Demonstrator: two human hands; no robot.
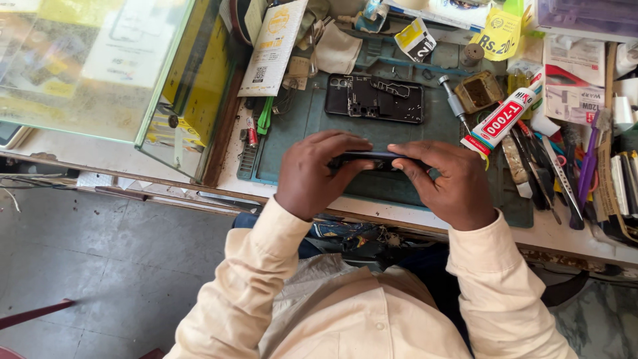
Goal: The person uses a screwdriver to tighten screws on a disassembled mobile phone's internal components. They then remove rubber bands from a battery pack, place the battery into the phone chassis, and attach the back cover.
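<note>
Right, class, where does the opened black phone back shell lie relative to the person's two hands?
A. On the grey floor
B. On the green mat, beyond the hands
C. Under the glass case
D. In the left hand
B: the opened black phone back shell lies flat on the green work mat, beyond the left hand and right hand, which grip a slim dark phone.

White-red glue tube [503, 119] right; yellow tag [500, 32] top

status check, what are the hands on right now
Left hand and right hand both clamped on dark phone, held edge-up over green mat. Opened phone frame lies beyond, apart. Nothing between.
</note>
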